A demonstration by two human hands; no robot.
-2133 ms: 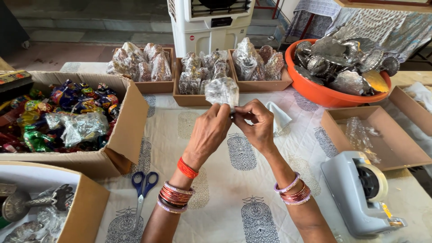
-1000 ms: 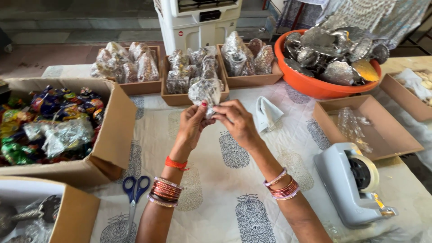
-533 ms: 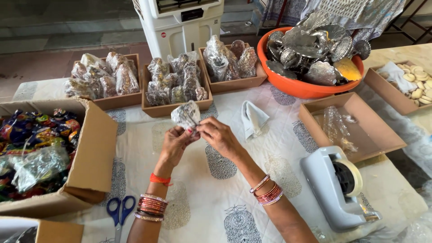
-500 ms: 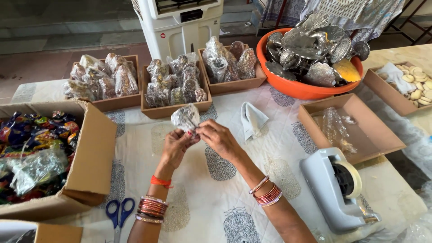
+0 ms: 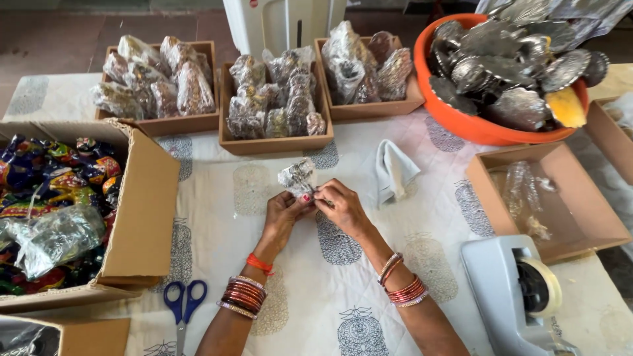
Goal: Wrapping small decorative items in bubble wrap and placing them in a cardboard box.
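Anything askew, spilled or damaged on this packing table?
Nothing spilled or broken. Mild oddities only: a crumpled grey cloth lies loose on the tablecloth, and the big cardboard box at the left has a flap splayed outward. Both the left hand and right hand pinch a small clear-wrapped packet, which looks intact.

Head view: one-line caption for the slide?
Both hands, left hand and right hand, pinch a small clear packet over a printed tablecloth, near scissors and tape dispenser.
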